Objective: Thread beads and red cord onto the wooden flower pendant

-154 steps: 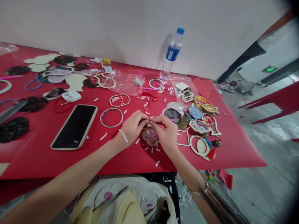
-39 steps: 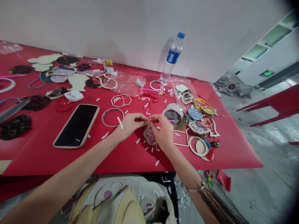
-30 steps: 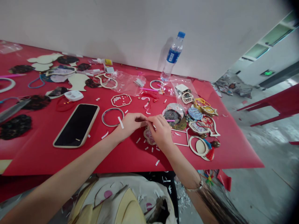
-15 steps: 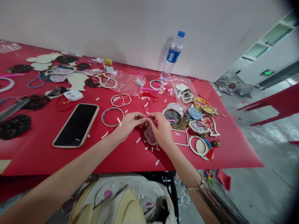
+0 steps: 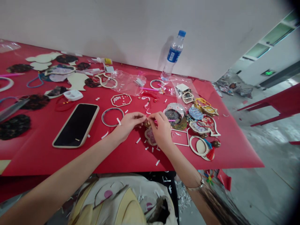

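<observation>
Both my hands are close together over the middle of the red-covered table, their fingertips almost meeting. My left hand [image 5: 128,125] and my right hand [image 5: 161,130] pinch a thin pink strand [image 5: 165,120], which runs out to the right behind my right fingers. A small brown bead [image 5: 147,124] sits just below the fingertips, and its link to the strand is hidden. Under my right hand lies a wooden cut-out with a pink pattern [image 5: 150,137]. A metal hoop [image 5: 109,117] lies left of my left hand.
A phone [image 5: 75,125] lies left of the hoop. Wooden frames, tassels and decorated pieces [image 5: 199,127] are piled to the right. White paper scraps [image 5: 138,140] are scattered around. A plastic bag [image 5: 126,82] and a water bottle [image 5: 172,54] stand at the back, by a white wall.
The brown bead now shows clearly below my fingertips. My hands have shifted slightly up the picture, and more of the pink strand shows beside my right fingers.
</observation>
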`<state>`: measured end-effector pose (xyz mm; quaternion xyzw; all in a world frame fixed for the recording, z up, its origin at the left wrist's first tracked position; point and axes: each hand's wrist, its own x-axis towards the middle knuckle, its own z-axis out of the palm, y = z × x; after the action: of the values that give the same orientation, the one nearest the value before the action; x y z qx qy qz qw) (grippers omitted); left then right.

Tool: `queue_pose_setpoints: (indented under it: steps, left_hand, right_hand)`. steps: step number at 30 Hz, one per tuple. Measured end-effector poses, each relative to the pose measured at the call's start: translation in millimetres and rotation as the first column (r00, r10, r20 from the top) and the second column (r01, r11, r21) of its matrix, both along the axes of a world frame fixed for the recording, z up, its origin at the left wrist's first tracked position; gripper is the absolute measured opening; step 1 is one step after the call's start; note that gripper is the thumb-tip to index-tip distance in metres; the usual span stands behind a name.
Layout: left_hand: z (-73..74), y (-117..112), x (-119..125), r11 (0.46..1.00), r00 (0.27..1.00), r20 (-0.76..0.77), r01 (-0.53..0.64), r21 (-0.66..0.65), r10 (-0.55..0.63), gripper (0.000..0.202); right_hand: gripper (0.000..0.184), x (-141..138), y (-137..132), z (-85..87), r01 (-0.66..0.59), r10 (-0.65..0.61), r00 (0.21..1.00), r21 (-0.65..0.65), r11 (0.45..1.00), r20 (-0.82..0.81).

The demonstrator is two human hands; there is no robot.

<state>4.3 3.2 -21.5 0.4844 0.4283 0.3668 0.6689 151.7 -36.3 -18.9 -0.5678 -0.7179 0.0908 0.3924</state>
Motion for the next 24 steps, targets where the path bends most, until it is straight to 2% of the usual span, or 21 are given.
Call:
queue_pose_setpoints:
  steps: [5, 10, 12, 15, 17, 20, 22, 24]
  left_hand:
    - [-3.1, 3.1, -2.5, 0.997, 0.994, -0.100, -0.027, 0.075, 0.035, 0.029]
    - [-2.1, 2.9, -2.8, 0.990, 0.990, -0.125, -0.054, 0.130, 0.070, 0.027]
    - [-0.2, 2.2, -2.5, 0.988, 0.989, -0.125, -0.068, 0.138, 0.086, 0.026]
    - [2.0, 1.7, -2.7, 0.993, 0.992, -0.108, -0.055, 0.104, 0.066, 0.026]
    - [3.2, 1.9, -2.9, 0.998, 0.997, -0.067, -0.024, 0.065, 0.028, 0.026]
    - [5.6, 2.2, -3.0, 1.000, 1.000, 0.009, -0.006, 0.028, 0.006, 0.024]
    - [7.3, 2.2, -2.9, 1.000, 0.999, 0.044, -0.018, 0.018, 0.017, 0.022]
    - [8.1, 2.1, -2.9, 0.999, 0.997, 0.064, -0.032, 0.011, 0.032, 0.022]
  right_hand:
    - [0.011, 0.5, 0.3, -1.5, -0.049, 0.049, 0.998, 0.009, 0.999, 0.033]
    - [0.009, 0.4, -0.8, -1.5, -0.076, 0.076, 0.997, -0.002, 0.997, 0.015]
    - [0.009, 0.3, -1.9, 0.5, -0.079, 0.079, 0.996, -0.017, 0.997, -0.040]
    - [0.012, 0.6, -2.5, 2.9, -0.063, 0.043, 0.978, -0.093, 0.994, -0.204]
    - [0.015, 1.0, -1.3, 2.2, -0.093, 0.029, 0.935, -0.166, 0.982, -0.354]
    - [0.016, 1.3, 2.2, -1.7, -0.271, 0.075, 0.805, -0.252, 0.929, -0.588]
    - [0.016, 1.3, 4.2, -4.2, -0.375, 0.090, 0.720, -0.277, 0.885, -0.688]
    - [0.018, 1.3, 5.0, -5.2, -0.415, 0.088, 0.682, -0.285, 0.864, -0.726]
